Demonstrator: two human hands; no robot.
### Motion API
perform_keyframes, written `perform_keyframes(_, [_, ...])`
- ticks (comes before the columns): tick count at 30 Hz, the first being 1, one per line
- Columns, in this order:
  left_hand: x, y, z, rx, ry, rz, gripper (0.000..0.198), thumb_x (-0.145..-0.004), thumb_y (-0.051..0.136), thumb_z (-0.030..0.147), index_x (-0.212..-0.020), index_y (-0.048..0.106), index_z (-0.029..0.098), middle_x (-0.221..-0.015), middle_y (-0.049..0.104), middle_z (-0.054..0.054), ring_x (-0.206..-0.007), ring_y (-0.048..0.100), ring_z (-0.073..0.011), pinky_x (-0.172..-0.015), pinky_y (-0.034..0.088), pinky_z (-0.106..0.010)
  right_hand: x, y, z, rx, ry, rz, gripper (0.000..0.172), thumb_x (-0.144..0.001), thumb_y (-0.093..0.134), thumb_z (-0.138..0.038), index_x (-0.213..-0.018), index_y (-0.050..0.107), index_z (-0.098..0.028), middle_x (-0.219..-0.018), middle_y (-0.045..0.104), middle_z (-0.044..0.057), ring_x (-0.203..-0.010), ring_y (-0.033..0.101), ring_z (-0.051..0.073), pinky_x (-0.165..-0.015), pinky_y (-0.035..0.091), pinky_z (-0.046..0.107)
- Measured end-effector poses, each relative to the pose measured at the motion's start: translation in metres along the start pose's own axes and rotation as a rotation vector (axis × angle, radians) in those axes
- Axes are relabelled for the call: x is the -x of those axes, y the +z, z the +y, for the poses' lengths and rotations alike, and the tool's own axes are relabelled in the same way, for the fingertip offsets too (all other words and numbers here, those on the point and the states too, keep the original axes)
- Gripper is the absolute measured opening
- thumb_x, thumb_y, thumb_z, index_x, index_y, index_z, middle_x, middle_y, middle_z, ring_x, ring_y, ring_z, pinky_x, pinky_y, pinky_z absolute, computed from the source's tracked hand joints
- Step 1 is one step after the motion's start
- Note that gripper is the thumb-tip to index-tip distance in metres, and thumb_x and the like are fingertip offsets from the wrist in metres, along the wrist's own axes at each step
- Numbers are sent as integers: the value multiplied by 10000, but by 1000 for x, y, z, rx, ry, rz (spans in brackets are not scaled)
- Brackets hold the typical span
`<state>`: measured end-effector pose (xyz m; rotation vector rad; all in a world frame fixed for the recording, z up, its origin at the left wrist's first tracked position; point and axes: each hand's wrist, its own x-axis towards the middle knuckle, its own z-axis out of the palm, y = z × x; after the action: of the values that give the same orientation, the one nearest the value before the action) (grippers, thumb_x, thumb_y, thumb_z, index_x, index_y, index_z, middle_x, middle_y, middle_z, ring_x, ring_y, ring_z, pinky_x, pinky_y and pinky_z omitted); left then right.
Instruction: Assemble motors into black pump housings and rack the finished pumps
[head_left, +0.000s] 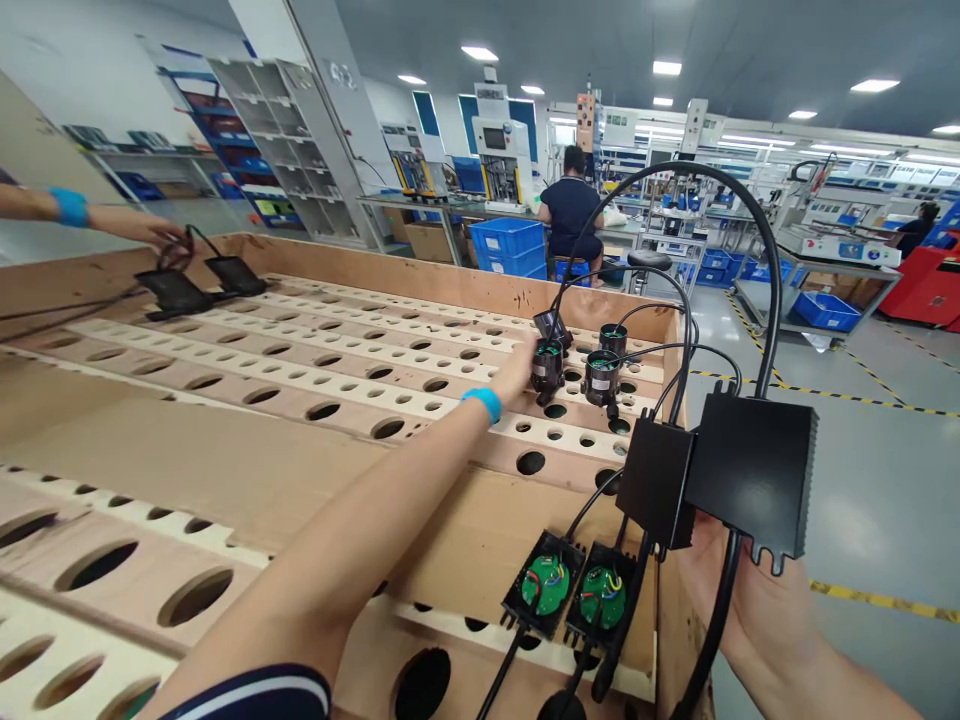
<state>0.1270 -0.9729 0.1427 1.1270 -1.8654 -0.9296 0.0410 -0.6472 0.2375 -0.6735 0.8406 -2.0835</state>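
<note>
My left hand [517, 368] reaches far forward over the wooden rack [322, 385] and is closed on a black cylindrical socket [547, 368] with a green board on top, standing at a hole. Two more such sockets [602, 376] stand just right of it, all wired by black cables [750, 230]. My right hand [739, 590] is low at the right, gripping two flat black boxes [754, 475] and their cables at the rack's right end. Two open black boxes with green boards [546, 588] lie on the near rail.
A co-worker's arm with a blue wristband [71, 207] reaches in at the far left, its hand by two black boxes [176, 290]. A seated person [571, 212] works at benches behind. Blue bins [506, 240] and shelving stand beyond; grey floor with yellow tape lies right.
</note>
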Motion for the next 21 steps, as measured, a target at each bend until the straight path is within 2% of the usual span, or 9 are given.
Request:
perform_keyframes(2, [-20, -13, 8, -37, -4, -15, 668, -1026, 221, 568, -1447, 478, 118, -1404, 612, -206, -1199, 661, -280, -998, 531, -418, 1, -2, 1, 0, 8, -2, 419, -668, 883, -419, -1054, 768, -302, -1093, 787, 53, -1229, 666, 306, -1146, 483, 512])
perform_keyframes(4, [-41, -22, 18, -110, 20, -9, 590, -1036, 298, 463, -1512, 419, 137, -1563, 476, -180, -1369, 545, -253, -1109, 452, -383, 2, -5, 2, 9, 0, -1, 434, -669, 886, -435, -1068, 766, -313, -1095, 786, 50, -1210, 678, 310, -1122, 508, 515])
perform_keyframes(6, [-59, -25, 26, -201, 46, -19, 502, -994, 468, 369, -1438, 529, 142, -1577, 470, -151, -1451, 451, -244, -1191, 354, -359, 3, -8, 4, 21, -6, -3, 448, -672, 892, -448, -1082, 765, -320, -1094, 786, 50, -1192, 688, 311, -1084, 542, 509])
perform_keyframes(7, [-65, -25, 29, -248, 49, -30, 439, -968, 531, 332, -1354, 608, 138, -1526, 532, -151, -1438, 466, -251, -1201, 341, -369, 3, -10, 5, 26, -4, -6, 452, -678, 893, -460, -1088, 765, -320, -1093, 786, 53, -1184, 692, 311, -1065, 558, 506])
perform_keyframes(9, [-73, -24, 34, -334, 36, -54, 297, -932, 607, 302, -1147, 720, 131, -1321, 687, -152, -1312, 583, -271, -1162, 393, -415, 4, -13, 6, 30, 1, -16, 453, -694, 885, -503, -1092, 767, -319, -1086, 786, 59, -1165, 701, 312, -1036, 580, 500])
perform_keyframes(11, [-79, -23, 37, -406, 18, -75, 218, -903, 671, 328, -980, 753, 141, -1109, 760, -122, -1146, 669, -274, -1089, 462, -441, 5, -15, 6, 31, 1, -22, 457, -703, 874, -548, -1087, 771, -323, -1069, 788, 61, -1147, 709, 310, -1021, 590, 493])
perform_keyframes(14, [-86, -22, 45, -488, 6, -108, 232, -816, 782, 383, -858, 751, 157, -971, 767, -89, -1037, 692, -261, -1018, 508, -436, 6, -19, 7, 29, -2, -6, 447, -693, 881, -566, -1063, 777, -340, -999, 798, 47, -1074, 736, 298, -976, 615, 472])
perform_keyframes(18, [-98, -6, 67, -540, 3, -154, 304, -574, 932, 390, -657, 735, 174, -801, 746, -115, -1031, 696, -344, -985, 511, -408, 6, -22, 8, 32, -3, 24, 409, -677, 902, -530, -1023, 782, -347, -858, 797, 23, -864, 769, 264, -877, 647, 430])
perform_keyframes(21, [-101, 8, 81, -504, -1, -158, 337, -538, 932, 429, -658, 739, 180, -758, 732, -130, -1047, 694, -362, -976, 510, -399, 7, -24, 10, 15, -13, 29, 296, -688, 903, -472, -926, 782, -344, -749, 776, -2, -727, 753, 232, -835, 650, 401])
